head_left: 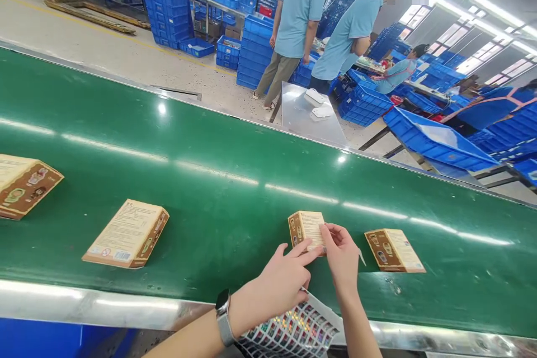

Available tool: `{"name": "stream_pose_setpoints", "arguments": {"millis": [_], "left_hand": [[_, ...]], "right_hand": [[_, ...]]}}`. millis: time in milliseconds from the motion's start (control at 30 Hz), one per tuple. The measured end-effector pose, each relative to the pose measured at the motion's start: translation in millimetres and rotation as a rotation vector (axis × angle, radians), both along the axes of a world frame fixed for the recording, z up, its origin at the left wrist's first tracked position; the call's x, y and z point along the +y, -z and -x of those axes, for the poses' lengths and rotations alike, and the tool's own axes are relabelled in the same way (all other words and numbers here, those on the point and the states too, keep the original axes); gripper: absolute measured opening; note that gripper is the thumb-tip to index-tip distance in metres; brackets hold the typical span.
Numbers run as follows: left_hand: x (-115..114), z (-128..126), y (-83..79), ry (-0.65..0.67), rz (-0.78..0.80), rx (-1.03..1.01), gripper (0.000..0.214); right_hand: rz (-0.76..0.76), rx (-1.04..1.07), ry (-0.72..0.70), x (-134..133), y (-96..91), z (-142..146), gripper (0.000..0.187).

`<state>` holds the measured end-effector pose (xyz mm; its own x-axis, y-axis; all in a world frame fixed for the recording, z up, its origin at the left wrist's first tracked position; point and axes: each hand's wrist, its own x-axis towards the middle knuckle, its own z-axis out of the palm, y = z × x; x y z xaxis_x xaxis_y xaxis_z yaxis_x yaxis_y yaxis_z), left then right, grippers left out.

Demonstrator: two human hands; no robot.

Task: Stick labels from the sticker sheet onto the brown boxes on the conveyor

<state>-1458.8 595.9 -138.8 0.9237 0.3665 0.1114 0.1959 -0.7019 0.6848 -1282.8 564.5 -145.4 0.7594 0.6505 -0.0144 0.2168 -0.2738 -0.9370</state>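
Note:
A small tan and brown box [305, 228] lies on the green conveyor belt [218, 179]. My right hand [342, 257] presses its fingertips on the box's near right corner. My left hand [282, 282], with a watch on the wrist, points its index finger at the box's near edge and seems to pin a sheet of shiny stickers [293, 333] beneath its curled fingers. Whether a sticker is between the fingertips is too small to tell.
More boxes ride the belt: one [394, 250] just right of my hands, a larger one [127, 234] to the left, another [23, 184] at the far left. Beyond the belt stand two people in blue shirts [300, 11], stacked blue crates [168, 0] and a metal table [306, 114].

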Motion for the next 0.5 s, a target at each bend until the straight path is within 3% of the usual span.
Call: {"name": "stream_pose_setpoints", "arguments": {"millis": [200, 333, 433, 467, 500], "left_hand": [[6, 5, -6.9, 0.031, 0.040, -0.040, 0.008], [0, 33, -20.1, 0.000, 0.131, -0.081, 0.010], [-8, 75, -33.2, -0.109, 0.196, -0.048, 0.024], [-11, 94, -38.7, -0.150, 0.223, -0.039, 0.027], [-14, 115, -44.9, -0.191, 0.249, -0.037, 0.028]], "right_hand": [[-0.022, 0.002, 0.090, 13, -0.6, -14, 0.056], [-0.032, -0.040, 0.079, -3, -37.2, -18, 0.057], [-0.054, -0.103, -0.058, -35, -70.5, 20, 0.054], [-0.054, -0.131, -0.158, -46, -77.8, 43, 0.053], [-0.011, -0.294, -0.321, -56, -82.0, 68, 0.051]]}}
